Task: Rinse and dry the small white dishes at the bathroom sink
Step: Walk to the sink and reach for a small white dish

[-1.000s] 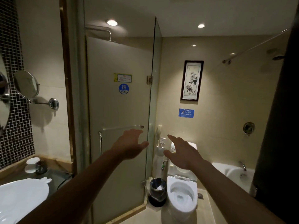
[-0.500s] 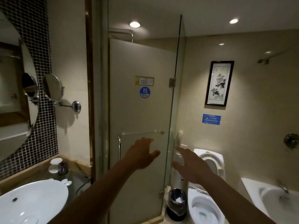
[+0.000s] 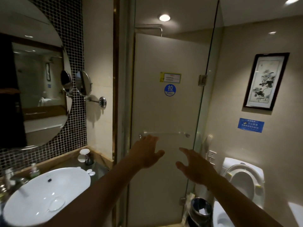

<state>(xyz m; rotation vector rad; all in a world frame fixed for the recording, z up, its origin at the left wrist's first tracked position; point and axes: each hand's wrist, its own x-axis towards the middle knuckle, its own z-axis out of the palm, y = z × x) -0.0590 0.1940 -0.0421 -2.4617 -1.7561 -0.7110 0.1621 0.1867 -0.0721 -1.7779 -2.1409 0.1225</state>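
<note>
Both arms are stretched out in front of the glass shower door. My left hand (image 3: 147, 152) and my right hand (image 3: 196, 166) are open, fingers spread, holding nothing. A white oval sink (image 3: 41, 194) with a chrome faucet (image 3: 18, 182) sits at the lower left. Small white dishes (image 3: 84, 151) stand stacked at the far corner of the dark counter, with another small white dish (image 3: 81, 158) just below them. Two tiny white pieces (image 3: 91, 172) lie by the sink's rim. All are well left of my hands.
A round wall mirror (image 3: 31, 79) and a swing-arm shaving mirror (image 3: 83, 85) hang above the counter. The glass shower door (image 3: 165, 112) is straight ahead. A toilet (image 3: 241, 182) with raised lid and a dark waste bin (image 3: 200, 210) are at the lower right.
The view has swung left, bringing the sink, faucet and round mirror into sight; the toilet and tub slid off to the right. Both hands stay open and outstretched.
</note>
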